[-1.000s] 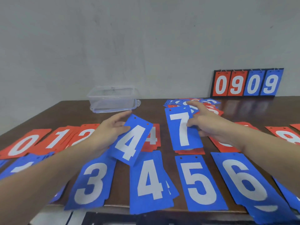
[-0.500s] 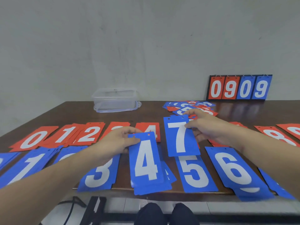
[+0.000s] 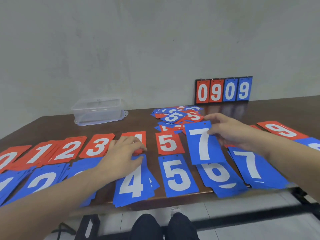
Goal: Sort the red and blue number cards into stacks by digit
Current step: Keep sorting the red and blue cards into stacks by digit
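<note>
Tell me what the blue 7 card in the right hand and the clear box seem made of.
Blue 7 card: looks like thin matte plastic or coated card; flat, punched hole at the top, no glare. Clear rectangular box: likely translucent plastic; the wall shows through it, with lid tabs.

We read white digits on every card. Red row [image 3: 102, 145]: 0, 1, 2, 3, a partly covered 4, 5, and 9 [image 3: 281, 130] far right. Blue row [image 3: 178, 175]: 1, 2, 4, 5, 6, 7. Held blue card [image 3: 202, 142]: 7. Loose pile [image 3: 174, 116]: 5 on top. Scoreboard [image 3: 223, 90]: 0909.
</note>
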{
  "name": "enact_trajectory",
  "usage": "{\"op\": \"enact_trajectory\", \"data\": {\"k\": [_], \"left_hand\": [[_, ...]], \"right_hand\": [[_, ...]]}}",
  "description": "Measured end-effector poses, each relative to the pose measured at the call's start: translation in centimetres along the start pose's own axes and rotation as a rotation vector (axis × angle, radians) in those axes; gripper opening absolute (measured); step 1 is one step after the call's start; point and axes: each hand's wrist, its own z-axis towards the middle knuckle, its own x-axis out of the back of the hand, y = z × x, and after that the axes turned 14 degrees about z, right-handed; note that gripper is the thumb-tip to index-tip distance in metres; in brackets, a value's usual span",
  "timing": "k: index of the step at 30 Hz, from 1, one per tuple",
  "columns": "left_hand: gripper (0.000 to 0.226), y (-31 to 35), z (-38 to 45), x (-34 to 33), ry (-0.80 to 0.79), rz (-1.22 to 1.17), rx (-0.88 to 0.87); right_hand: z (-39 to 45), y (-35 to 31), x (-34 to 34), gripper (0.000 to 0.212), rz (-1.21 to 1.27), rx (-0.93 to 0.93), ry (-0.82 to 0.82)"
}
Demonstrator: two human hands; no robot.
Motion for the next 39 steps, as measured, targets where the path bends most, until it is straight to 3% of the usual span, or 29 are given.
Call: {"op": "enact_trajectory", "data": {"k": [9, 14, 18, 24, 28, 39], "left_hand": [[0.02, 8.2, 5.6, -0.7, 0.053, -0.082, -0.223], [0.02, 12.0, 8.2, -1.2, 0.001, -0.138, -0.322], [0.02, 13.5, 9.6, -1.4, -0.03, -0.148, -0.353], [0.019, 13.0, 11.2, -2.0, -0.011, -0.134, -0.338], [0.019, 11.8, 12.6, -2.6, 0.008, -0.132, -0.285], [0.023, 6.5, 17.0, -5.7, -0.001, -0.246, -0.054]], "right_hand": [[-2.6, 3.8, 8.4, 0.032, -0.128, -0.021, 0.209], [-3.3, 5.9, 11.4, 0.031, -0.168, -0.057, 0.267], [-2.8, 7.5, 12.1, 0.028, -0.408, 0.025, 0.242], [-1.6, 8.5, 12.4, 0.033, -0.63, 0.201, 0.26], [-0.2, 8.4, 12.1, 0.023, -0.538, 0.284, 0.312], [6.8, 7.2, 8.4, 0.01, -0.503, 0.318, 0.228]]}}
